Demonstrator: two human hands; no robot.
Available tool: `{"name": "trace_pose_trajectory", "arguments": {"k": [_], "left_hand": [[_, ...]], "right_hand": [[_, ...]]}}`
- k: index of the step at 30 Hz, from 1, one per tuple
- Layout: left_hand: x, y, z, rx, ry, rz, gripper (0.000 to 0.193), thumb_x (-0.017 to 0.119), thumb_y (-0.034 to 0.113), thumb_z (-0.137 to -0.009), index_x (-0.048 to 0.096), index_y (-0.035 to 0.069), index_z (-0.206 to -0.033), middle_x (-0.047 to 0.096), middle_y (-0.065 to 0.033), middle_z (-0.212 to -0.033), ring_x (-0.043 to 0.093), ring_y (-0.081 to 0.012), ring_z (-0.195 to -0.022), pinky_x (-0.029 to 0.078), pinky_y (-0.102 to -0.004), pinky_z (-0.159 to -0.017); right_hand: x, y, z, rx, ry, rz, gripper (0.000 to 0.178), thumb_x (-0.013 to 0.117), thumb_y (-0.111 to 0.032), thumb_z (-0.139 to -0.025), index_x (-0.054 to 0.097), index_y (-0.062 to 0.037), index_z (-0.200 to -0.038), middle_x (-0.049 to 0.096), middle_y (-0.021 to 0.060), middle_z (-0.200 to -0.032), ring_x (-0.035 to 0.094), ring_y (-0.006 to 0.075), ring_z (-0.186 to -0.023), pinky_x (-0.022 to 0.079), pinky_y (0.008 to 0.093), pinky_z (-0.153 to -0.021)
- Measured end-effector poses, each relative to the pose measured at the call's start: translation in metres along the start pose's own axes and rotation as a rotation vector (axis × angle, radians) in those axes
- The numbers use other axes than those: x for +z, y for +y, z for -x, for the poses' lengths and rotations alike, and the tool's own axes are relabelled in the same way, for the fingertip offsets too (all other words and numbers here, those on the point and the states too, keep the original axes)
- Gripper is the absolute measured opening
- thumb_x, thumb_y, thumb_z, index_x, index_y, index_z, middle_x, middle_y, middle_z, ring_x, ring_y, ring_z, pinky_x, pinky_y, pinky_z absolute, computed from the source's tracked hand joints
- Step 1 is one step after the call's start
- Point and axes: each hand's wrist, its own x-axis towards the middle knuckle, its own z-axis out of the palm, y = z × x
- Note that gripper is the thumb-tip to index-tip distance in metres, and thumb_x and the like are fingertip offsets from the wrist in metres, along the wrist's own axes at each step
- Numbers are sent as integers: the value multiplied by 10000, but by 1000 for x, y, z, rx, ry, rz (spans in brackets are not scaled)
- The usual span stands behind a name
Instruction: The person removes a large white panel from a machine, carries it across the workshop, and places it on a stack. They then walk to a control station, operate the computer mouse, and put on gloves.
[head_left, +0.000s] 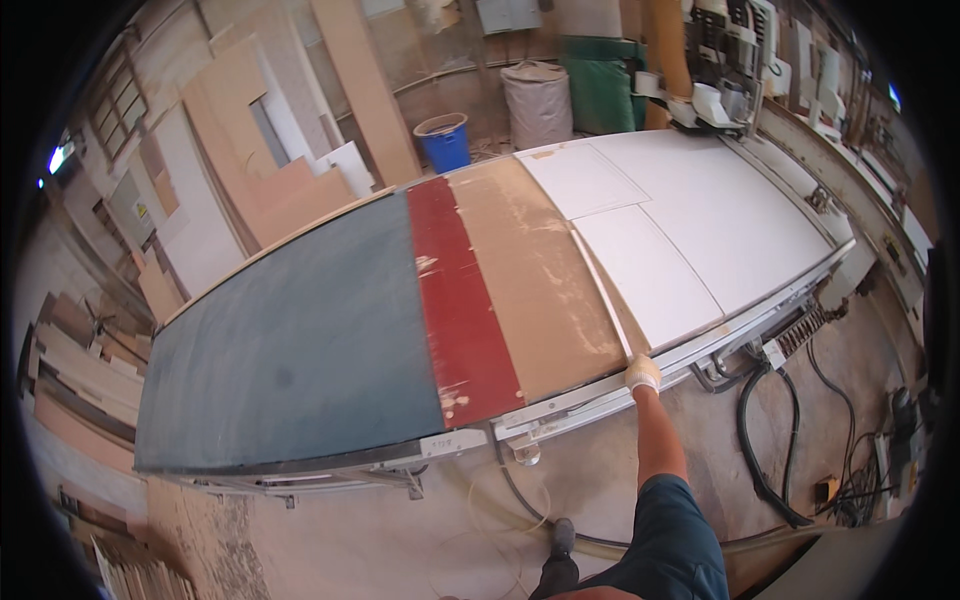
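My right hand [643, 374], in a pale work glove, reaches to the near edge of a long machine table. Its fingers are closed round the near end of a narrow white strip [603, 291]. The strip slants away from the hand, beside a white board [660, 270] marked with thin cut lines. To its left lies a bare brown section [535, 280] of the table, with pale dusty marks. My left hand is out of the picture.
Left of the brown section are a red band [462, 310] and a dark grey-green surface [290, 340]. A machine head [715, 100] stands at the far right. Behind the table are a blue bucket [445, 145] and a large sack [538, 105]. Black hoses [750, 450] trail on the floor.
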Motion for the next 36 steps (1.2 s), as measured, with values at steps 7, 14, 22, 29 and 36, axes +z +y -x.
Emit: {"name": "trace_pose_trajectory", "arguments": {"k": [7, 14, 22, 29, 36], "left_hand": [[-4, -186, 25, -99, 36, 295, 629, 668, 621, -920, 712, 15, -1082, 716, -129, -969, 644, -263, -862, 535, -430, -732], [-76, -405, 79, -134, 161, 450, 505, 689, 551, -941, 693, 46, -967, 676, -118, -832, 643, -250, -721, 508, -387, -610], [-207, -618, 142, 10, 610, 1007, 412, 713, 471, -965, 670, 82, -836, 629, -106, -675, 641, -236, -559, 477, -338, -471], [-268, -731, 146, -28, 906, 1277, 392, 714, 427, -987, 698, 39, -1037, 623, -39, -742, 578, -159, -591, 493, -329, -531], [-230, -828, 248, -628, 761, 1336, 607, 672, 635, -917, 777, 64, -1093, 763, -99, -923, 707, -232, -746, 553, -401, -686]], "right_hand": [[44, -41, 148, -89, -189, -2, 420, 644, -364, -889, 787, -68, -1151, 724, 264, -1175, 692, 424, -1142, 547, 482, -1018], [115, -40, 417, 74, -561, -625, 183, 712, -178, -891, 749, -14, -963, 694, 95, -752, 673, 174, -585, 583, 329, -515], [156, -226, 547, 74, -508, -580, 145, 714, -158, -842, 666, -72, -736, 622, 63, -619, 607, 203, -502, 511, 366, -459], [303, -427, 660, -323, -628, -259, 259, 638, -274, -900, 631, -108, -702, 582, 70, -586, 509, 206, -415, 417, 401, -422], [491, -682, 928, -130, -934, -665, 60, 632, -162, -805, 635, -108, -779, 546, 12, -634, 519, 166, -521, 465, 319, -511]]}}
